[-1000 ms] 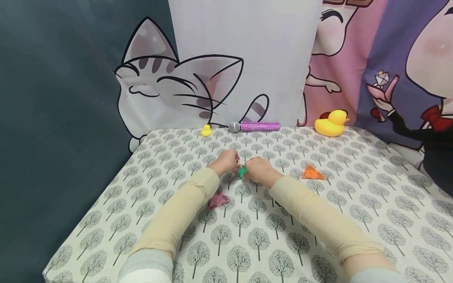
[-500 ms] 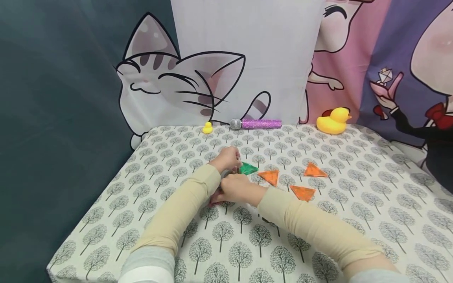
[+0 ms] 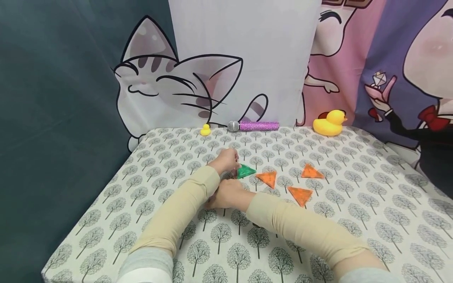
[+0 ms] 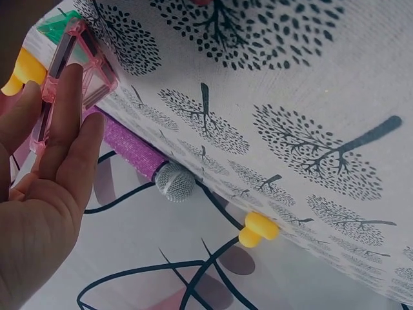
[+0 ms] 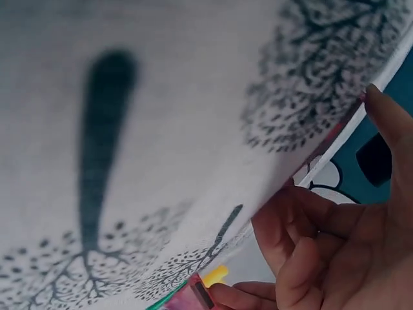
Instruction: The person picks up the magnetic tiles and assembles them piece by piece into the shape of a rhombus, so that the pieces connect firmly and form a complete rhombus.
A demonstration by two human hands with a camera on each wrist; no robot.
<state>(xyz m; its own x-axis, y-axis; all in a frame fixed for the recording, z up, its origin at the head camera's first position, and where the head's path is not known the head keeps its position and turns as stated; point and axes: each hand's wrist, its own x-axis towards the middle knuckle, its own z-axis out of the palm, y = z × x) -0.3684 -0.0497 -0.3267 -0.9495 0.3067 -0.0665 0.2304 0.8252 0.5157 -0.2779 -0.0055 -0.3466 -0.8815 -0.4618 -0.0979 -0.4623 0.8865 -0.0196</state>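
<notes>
My left hand (image 3: 226,160) pinches clear pink magnetic tiles (image 4: 98,76), joined at an angle, between thumb and fingers. Right beside them a green triangular magnetic tile (image 3: 245,171) lies on the cloth. Nearer to me, my right hand (image 3: 228,193) reaches in beside the left forearm. In the right wrist view its thumb and fingers pinch a thin pink triangular magnetic tile (image 5: 334,134) at the cloth; in the head view that hand covers it. Orange triangular magnetic tiles (image 3: 267,179) lie to the right of the green one.
A tree-print cloth (image 3: 148,212) covers the table. Along the back edge are a small yellow duck (image 3: 205,130), a purple glittery microphone (image 3: 258,125) and a bigger yellow duck (image 3: 329,123). A small dark thing (image 3: 257,225) peeks out under the right forearm. A cartoon curtain hangs behind.
My right hand has moved from the green tile left and nearer to me, onto the pink triangle on the cloth. More orange tiles now show. The left hand stays in place.
</notes>
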